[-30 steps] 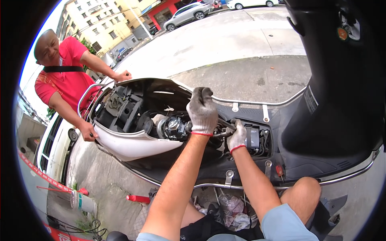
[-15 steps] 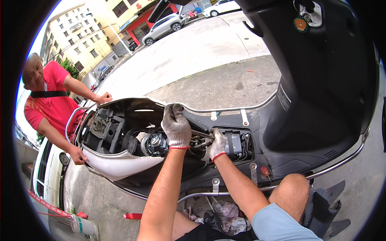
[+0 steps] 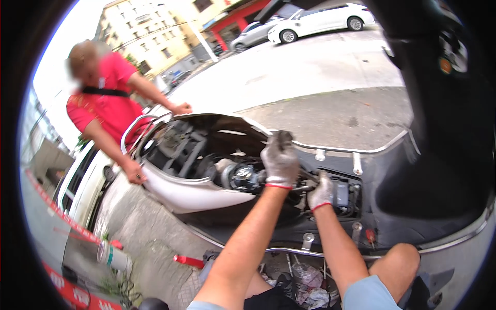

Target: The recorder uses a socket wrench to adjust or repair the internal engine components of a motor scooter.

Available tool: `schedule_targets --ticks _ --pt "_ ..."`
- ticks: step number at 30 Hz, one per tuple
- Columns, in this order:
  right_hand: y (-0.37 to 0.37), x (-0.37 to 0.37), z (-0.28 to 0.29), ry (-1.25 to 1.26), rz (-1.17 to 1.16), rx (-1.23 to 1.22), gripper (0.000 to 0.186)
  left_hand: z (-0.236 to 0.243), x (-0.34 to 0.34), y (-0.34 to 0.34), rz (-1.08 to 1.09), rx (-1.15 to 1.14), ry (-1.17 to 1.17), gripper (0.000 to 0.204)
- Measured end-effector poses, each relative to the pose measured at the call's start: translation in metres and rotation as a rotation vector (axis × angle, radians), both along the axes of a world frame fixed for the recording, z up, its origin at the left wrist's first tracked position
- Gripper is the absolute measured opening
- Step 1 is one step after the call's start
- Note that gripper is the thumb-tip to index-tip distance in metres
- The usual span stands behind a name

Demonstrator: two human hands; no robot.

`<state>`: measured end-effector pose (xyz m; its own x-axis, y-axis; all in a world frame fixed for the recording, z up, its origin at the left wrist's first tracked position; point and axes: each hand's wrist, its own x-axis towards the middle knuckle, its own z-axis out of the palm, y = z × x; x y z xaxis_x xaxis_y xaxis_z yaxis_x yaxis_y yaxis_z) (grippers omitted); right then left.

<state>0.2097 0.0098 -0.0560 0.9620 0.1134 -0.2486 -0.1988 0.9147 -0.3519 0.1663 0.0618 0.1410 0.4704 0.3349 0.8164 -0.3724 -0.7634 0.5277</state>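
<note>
A scooter body lies across in front of me, with its white body panel (image 3: pixel 199 199) open around the seat area, baring the engine parts (image 3: pixel 245 176). My left hand (image 3: pixel 280 161), in a grey-white knit glove with a red cuff, is closed at the far front edge of this panel. My right hand (image 3: pixel 321 192), gloved alike, has its fingers curled down beside the frame tubes, just left of the battery (image 3: pixel 341 194). What it grips is hidden. At the rear, a co-worker in a red shirt (image 3: pixel 114 70) has a hand on each side of the panel.
The black footboard (image 3: pixel 385 219) and front shield (image 3: pixel 439 129) lie to the right, edged by a metal rail (image 3: pixel 449 238). A red-handled tool (image 3: pixel 370 236) rests on the footboard. Below are crumpled rags (image 3: pixel 310 292); a white bucket (image 3: pixel 114 257) stands lower left.
My view has turned left, so the scooter and both my hands sit farther right in the picture. Both hands keep the same places on the scooter. The co-worker's head is now bent down.
</note>
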Motion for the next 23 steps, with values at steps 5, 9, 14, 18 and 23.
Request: schedule_targets --ticks 5,9,14,18,23 --pt "0.001 0.007 -0.013 -0.029 0.006 0.051 0.023 0.002 -0.004 -0.004 -0.018 0.015 -0.015 0.016" --pt "0.002 0.013 -0.018 -0.017 0.029 0.108 0.024 -0.001 -0.002 -0.003 -0.047 -0.038 0.011 0.016" --pt "0.004 0.008 -0.004 0.028 0.033 0.092 0.025 0.005 -0.006 -0.003 -0.052 -0.035 0.019 0.014" --pt "0.001 0.01 -0.005 0.022 0.04 0.073 0.026 0.005 -0.005 -0.004 -0.06 -0.05 0.037 0.013" --pt "0.001 0.009 -0.007 -0.003 0.049 0.089 0.026 0.002 -0.003 -0.002 -0.045 -0.046 0.044 0.012"
